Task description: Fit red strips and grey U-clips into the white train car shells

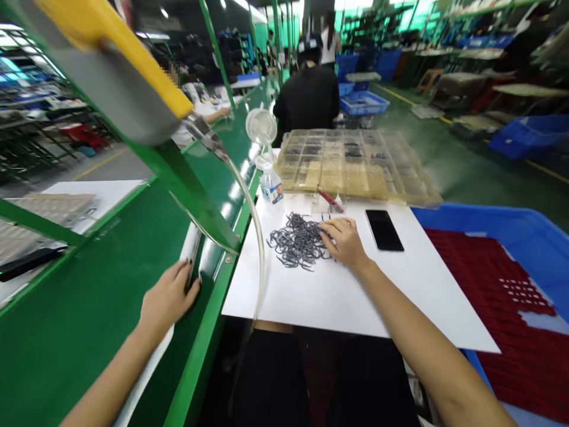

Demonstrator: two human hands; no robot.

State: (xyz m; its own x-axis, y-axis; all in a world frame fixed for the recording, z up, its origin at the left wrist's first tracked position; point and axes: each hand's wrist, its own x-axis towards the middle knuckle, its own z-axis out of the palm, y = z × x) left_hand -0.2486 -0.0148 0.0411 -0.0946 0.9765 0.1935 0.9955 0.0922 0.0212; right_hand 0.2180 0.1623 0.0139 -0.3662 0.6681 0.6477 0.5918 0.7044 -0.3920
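My right hand [344, 240] lies on the white board [338, 290], its fingertips at the right edge of a loose pile of dark grey wire hooks [297, 242]. Whether those fingers hold any hooks, I cannot tell. A black smartphone [384, 230] lies face up just beyond that hand. Over on the green conveyor belt [80, 338], my left hand [169, 299] rests at a long white strip [192, 252] by the belt's edge. Its curled fingers touch the strip, but any grip is hard to see.
A clear plastic compartment tray [355, 163] sits behind the pile, beside a small bottle [271, 188] and a desk fan [261, 127]. A yellow-topped overhead tool [120, 65] hangs at upper left on a clear tube. A blue crate [471, 216] holds red fabric at right. A person in black [306, 101] stands ahead.
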